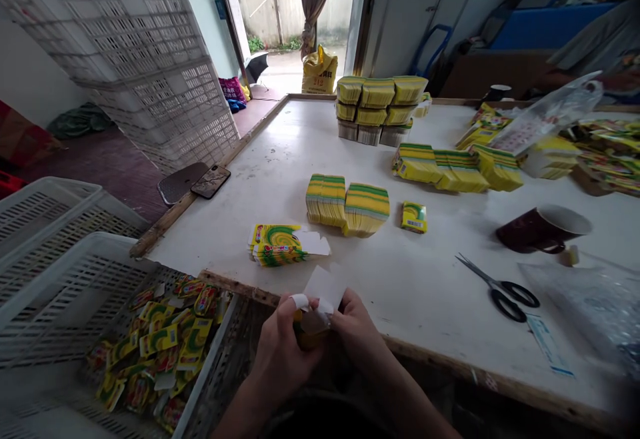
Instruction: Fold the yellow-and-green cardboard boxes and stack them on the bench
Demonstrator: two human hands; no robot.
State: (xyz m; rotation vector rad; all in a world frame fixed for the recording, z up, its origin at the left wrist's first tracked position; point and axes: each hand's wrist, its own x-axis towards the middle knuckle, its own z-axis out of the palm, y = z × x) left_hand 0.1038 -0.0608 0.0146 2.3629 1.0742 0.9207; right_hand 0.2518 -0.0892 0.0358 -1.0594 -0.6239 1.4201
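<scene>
At the table's near edge, my left hand is closed around a small yellow carton whose white inner flaps stand up. My right hand pinches the same carton from the other side, with its fingertips at a white flap. Both hands hide most of the carton's body, so its contents cannot be made out. Just beyond them lies a small pile of flattened yellow-green cartons, one with white flaps sticking out. Two bundles of yellow-green packets sit farther back, and a single closed packet box lies to their right.
Black-handled scissors, a dark mug and clear plastic lie right. Stacked bundles and a bundle row stand behind. A phone rests on the left edge. Below it, a white crate holds many packets. Someone's sleeve shows far right.
</scene>
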